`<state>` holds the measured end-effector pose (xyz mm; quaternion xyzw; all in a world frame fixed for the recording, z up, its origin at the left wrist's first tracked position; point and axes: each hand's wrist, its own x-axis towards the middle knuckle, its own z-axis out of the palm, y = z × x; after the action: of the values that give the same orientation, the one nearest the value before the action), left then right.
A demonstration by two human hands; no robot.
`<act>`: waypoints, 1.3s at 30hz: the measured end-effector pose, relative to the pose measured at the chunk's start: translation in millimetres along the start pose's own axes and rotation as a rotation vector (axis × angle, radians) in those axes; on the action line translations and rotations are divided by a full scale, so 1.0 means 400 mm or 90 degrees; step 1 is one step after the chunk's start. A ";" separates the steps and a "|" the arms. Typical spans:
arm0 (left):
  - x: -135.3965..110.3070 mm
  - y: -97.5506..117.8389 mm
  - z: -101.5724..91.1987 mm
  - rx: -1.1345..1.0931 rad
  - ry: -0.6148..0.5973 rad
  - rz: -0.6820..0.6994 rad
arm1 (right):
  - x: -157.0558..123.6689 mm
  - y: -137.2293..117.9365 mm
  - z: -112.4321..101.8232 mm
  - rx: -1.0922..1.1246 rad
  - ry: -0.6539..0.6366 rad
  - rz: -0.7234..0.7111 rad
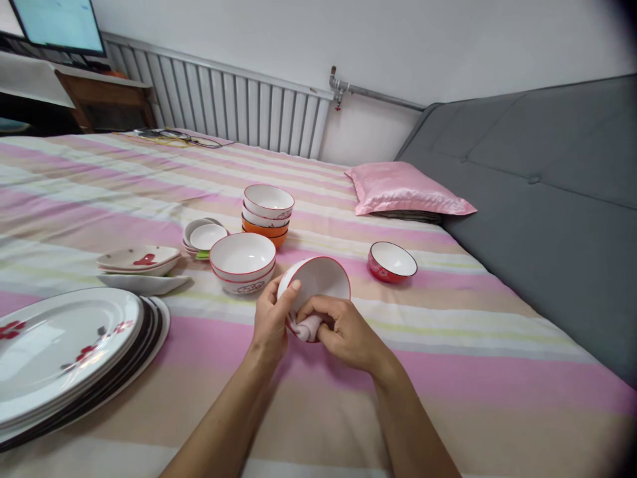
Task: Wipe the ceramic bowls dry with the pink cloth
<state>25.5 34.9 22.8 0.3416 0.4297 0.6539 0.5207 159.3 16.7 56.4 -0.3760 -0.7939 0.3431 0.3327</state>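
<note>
A white bowl with a red rim (326,279) is tilted on its side between my hands, its opening turned toward me. My left hand (273,315) grips its left wall, thumb at the rim and fingers behind. My right hand (346,332) is closed on a pale pink cloth (306,328), pressed against the bowl's lower inside edge. Just left of the held bowl stand nested white bowls (243,255) with red rims. Behind them rises a taller stack of white and orange bowls (269,202). A red bowl (392,262) with a white inside sits alone to the right.
Stacked plates (70,345) lie at the left front. Beyond them are oblong dishes (139,259) and small white dishes (206,236). A pink pillow (405,189) rests near the grey headboard (537,186). Cables (174,138) lie by the radiator (223,99). Striped sheet (209,398) covers the bed.
</note>
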 end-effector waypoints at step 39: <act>0.003 0.008 -0.014 -0.002 -0.019 -0.053 | 0.005 0.138 -0.098 0.580 0.484 0.239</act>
<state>19.2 34.8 23.5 0.3325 0.4349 0.6269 0.5544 209.7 56.3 34.4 -0.4251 -0.3143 0.5423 0.6530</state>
